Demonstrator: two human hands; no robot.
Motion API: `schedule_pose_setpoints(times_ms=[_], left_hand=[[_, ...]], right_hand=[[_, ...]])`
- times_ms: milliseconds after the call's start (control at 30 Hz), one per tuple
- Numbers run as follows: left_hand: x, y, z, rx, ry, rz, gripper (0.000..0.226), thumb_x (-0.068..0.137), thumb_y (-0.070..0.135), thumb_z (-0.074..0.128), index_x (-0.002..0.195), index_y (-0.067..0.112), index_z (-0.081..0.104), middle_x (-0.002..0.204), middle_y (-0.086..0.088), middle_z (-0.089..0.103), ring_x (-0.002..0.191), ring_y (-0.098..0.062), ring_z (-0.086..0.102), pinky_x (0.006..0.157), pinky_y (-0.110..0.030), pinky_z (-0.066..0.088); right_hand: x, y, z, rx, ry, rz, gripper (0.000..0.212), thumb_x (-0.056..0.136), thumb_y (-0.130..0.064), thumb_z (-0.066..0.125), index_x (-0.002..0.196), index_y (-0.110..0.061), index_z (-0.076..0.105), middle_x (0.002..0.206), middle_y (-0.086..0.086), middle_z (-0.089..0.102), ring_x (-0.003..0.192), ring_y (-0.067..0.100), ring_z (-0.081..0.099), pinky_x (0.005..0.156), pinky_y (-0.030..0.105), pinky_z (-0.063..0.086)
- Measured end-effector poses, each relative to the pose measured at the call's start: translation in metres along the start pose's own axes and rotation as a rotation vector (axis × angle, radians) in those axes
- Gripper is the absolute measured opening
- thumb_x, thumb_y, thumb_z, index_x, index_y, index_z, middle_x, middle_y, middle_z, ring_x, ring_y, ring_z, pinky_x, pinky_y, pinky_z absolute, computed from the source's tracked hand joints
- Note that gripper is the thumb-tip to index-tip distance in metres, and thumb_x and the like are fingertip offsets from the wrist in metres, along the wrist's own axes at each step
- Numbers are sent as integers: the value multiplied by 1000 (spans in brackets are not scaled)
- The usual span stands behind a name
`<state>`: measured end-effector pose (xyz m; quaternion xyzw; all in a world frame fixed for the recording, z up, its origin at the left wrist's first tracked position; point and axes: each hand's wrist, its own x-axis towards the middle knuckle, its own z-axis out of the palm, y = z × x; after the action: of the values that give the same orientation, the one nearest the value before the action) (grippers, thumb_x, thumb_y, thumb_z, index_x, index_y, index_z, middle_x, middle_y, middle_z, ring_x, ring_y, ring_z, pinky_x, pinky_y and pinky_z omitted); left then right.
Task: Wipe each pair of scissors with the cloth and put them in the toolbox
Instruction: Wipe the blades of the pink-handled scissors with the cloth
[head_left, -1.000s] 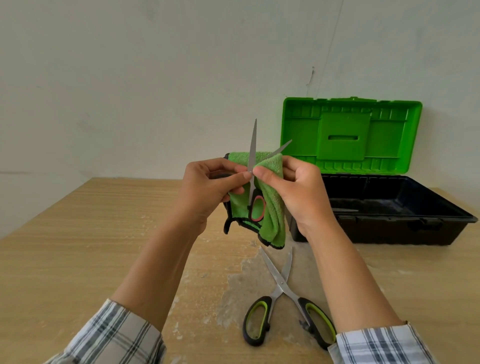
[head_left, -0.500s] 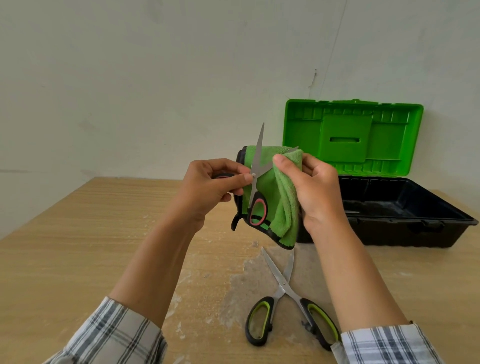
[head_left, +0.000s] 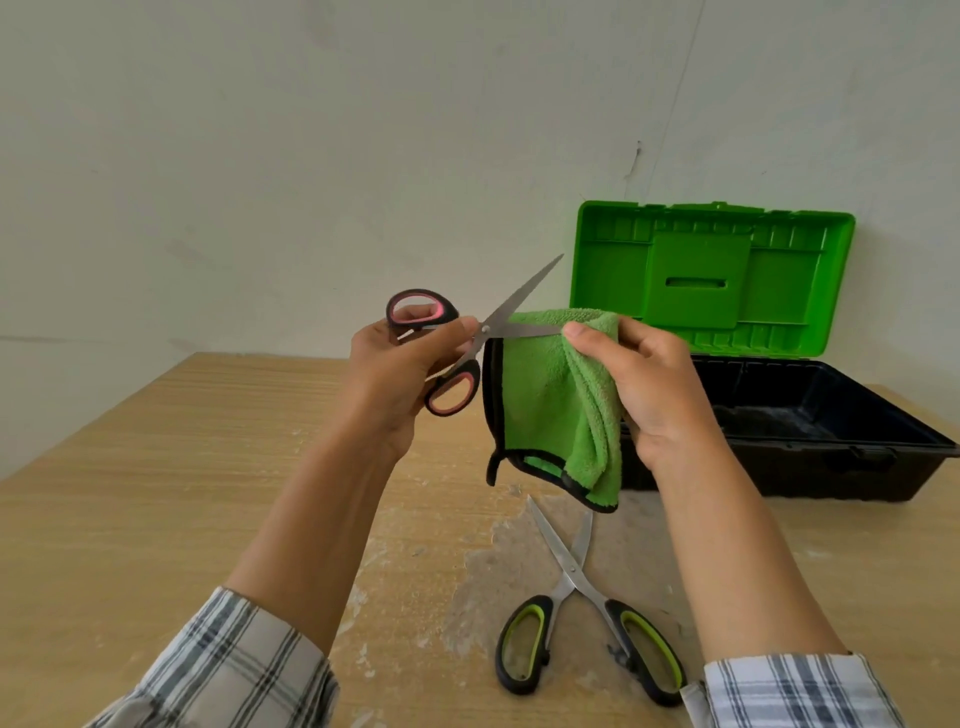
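My left hand (head_left: 400, 374) grips a pair of scissors with black and pink handles (head_left: 511, 306) by the handle end, held up over the table with the blades spread. One blade points up and right, the other runs level into the green cloth (head_left: 550, 400). My right hand (head_left: 644, 384) pinches the cloth around that level blade, and the rest of the cloth hangs down. A second pair of scissors with black and lime handles (head_left: 571, 587) lies spread on the table below. The toolbox (head_left: 810, 457) stands at the right with its green lid (head_left: 711, 280) raised.
The wooden table (head_left: 182, 467) has pale dusty patches near the lying scissors. A white wall rises right behind the table and the toolbox. The black tub of the toolbox shows a dusty floor; its contents are hard to make out.
My left hand has turned the pink-handled scissors from blades upright to lying across, with the handles now up and left. The cloth and my right hand have shifted right along the blade.
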<state>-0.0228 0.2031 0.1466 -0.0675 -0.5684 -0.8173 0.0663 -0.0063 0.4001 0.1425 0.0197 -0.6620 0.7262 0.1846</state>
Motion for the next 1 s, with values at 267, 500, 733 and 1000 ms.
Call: schedule_pose_setpoints(times_ms=[267, 500, 733, 1000], left_hand=[[1, -2, 1, 14, -86, 6, 27, 77, 0, 76, 91, 12, 57, 84, -15, 74, 73, -21, 72, 75, -36, 58], [5, 9, -14, 7, -39, -11, 46, 74, 2, 79, 115, -4, 58, 82, -13, 73, 73, -21, 71, 71, -31, 57], [1, 16, -20, 111, -176, -80, 49, 68, 9, 78, 113, 5, 60, 81, -9, 74, 70, -15, 70, 69, -25, 58], [-1, 12, -12, 261, -242, -44, 34, 75, 2, 76, 103, 11, 61, 73, -9, 74, 64, -15, 69, 63, -24, 56]], right_hand=[[1, 1, -4, -49, -21, -22, 16, 83, -18, 78, 98, -13, 75, 85, -4, 79, 79, 6, 75, 65, 13, 54], [7, -2, -28, -53, 39, 19, 24, 82, -23, 79, 104, -13, 74, 95, 2, 79, 89, 16, 76, 75, 27, 59], [10, -7, -45, -41, 38, 2, 30, 83, -35, 71, 107, -17, 73, 105, 2, 78, 100, 18, 73, 97, 42, 56], [-2, -13, -23, -248, -258, -91, 32, 83, -43, 64, 109, -26, 71, 104, -7, 78, 102, 9, 72, 97, 34, 55]])
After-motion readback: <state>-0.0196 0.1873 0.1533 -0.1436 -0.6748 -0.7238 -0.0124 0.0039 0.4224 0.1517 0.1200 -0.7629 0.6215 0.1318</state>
